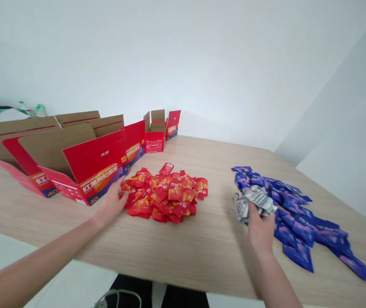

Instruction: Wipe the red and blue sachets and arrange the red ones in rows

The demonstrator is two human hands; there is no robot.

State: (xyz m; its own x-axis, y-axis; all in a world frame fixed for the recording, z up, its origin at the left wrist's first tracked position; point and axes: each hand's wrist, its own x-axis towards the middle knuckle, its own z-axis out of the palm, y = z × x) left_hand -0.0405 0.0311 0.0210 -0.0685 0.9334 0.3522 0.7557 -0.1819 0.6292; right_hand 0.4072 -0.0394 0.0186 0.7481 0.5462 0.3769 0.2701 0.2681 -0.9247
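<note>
Left fingers (119, 192): spread apart, tips at the left edge of the red sachets (165, 196); I could not tell whether they touched or sat just beside them.
Right fingers (252, 214): curled together, clamped on a crumpled silver-and-white wrapper bundle (255, 202).
Red sachets: lay in a loose heap at lower middle of the frame, with orange printing.
Blue sachets (301, 226): spread in a long drift at right of the frame, the bundle held over their left side.
Red cartons (106, 160): stood open at upper left, flaps up, near the heap.
Table (202, 261): pale wood grain, carrying the sachets and cartons.
</note>
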